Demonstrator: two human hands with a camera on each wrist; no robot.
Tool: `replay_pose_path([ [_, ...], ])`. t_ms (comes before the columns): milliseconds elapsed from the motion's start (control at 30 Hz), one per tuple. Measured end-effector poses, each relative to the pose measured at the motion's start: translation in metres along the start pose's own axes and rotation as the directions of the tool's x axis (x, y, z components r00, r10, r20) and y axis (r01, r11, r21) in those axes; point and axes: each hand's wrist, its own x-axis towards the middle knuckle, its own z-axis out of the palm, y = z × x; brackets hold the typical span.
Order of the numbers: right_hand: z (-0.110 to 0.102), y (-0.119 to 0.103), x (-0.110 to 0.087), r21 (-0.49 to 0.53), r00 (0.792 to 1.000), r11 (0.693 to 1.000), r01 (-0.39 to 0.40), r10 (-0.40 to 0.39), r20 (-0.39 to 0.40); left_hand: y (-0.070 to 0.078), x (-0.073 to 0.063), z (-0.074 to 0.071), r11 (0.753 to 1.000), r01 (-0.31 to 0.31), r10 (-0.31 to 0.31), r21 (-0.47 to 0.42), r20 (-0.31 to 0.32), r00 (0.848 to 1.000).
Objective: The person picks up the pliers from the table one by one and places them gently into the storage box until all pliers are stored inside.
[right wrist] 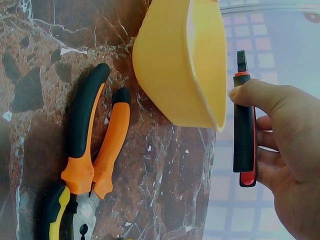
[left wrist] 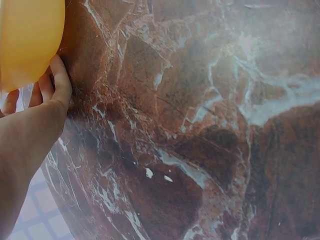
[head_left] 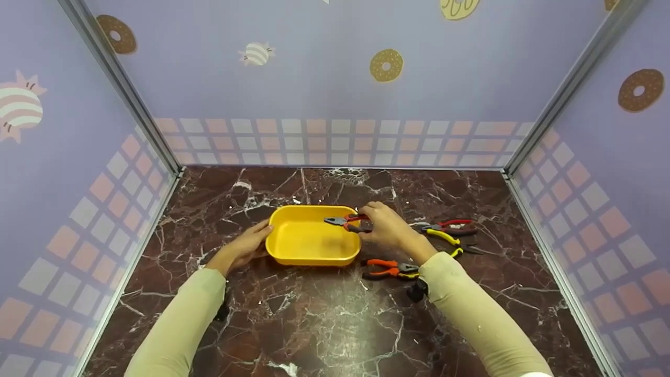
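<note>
Pliers (head_left: pixel 348 223) above tub (head_left: pixel 293 242), jaws leftward, axis sideways

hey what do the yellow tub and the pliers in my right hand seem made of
The yellow tub looks like smooth moulded plastic: one even colour, rounded corners. The pliers in your right hand seem metal, dull grey at the jaws; their thick red-and-black handles look matte, perhaps plastic or rubber.

Two slim, plain, pale yellow-green sleeves (head_left: pixel 180 314) have light creases, and a small black piece (head_left: pixel 417 289) shows beside each cuff (head_left: pixel 435 263).
</note>
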Motion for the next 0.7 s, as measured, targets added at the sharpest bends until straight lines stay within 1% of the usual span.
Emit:
replay_pose_path([
  [167, 0.003, -0.003, 0.000, 0.014, 1.000, 1.000, 0.005, -0.005, -0.005, 0.001, -0.001, 0.001, 1.000, 0.010, -0.010, 0.002, -0.004, 1.000],
  [500, 0.013, -0.006, 0.000, 0.053, 0.999, 0.998, -0.030, 0.029, 0.017, 0.002, -0.001, 0.000, 1.000, 0.017, -0.017, 0.017, -0.009, 1.000],
  [700, 0.017, -0.009, 0.002, 0.035, 1.000, 0.999, -0.004, 0.004, -0.010, 0.001, 0.000, 0.000, 1.000, 0.013, -0.013, 0.017, 0.000, 1.000],
])
